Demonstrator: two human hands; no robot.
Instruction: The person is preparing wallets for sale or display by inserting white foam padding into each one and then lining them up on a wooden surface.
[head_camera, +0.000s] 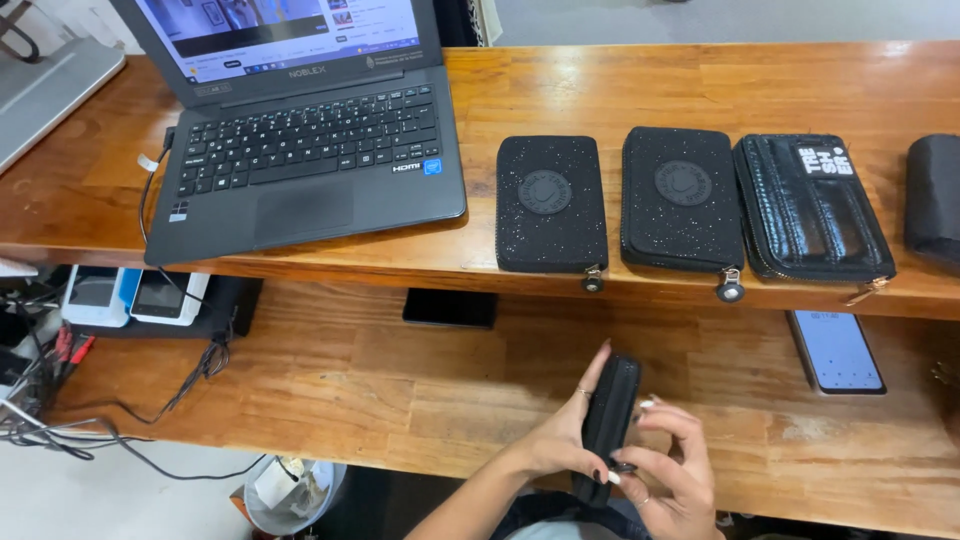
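A black zip wallet (610, 412) stands on edge between my two hands, low in the head view over the lower wooden shelf (380, 385). My left hand (562, 436) grips its left side, fingers up along it. My right hand (672, 478) pinches its lower right edge near the zipper. On the upper wooden counter (620, 90) lie three more black wallets in a row: a glittery one (550, 203), a second glittery one (680, 197) and a glossy quilted one (808, 207).
An open dark laptop (300, 140) sits at the counter's left. Another black item (935, 195) is cut off at the far right. The lower shelf holds a lit phone (835, 350), a dark phone (450, 308), small devices (130, 296) and cables (120, 420).
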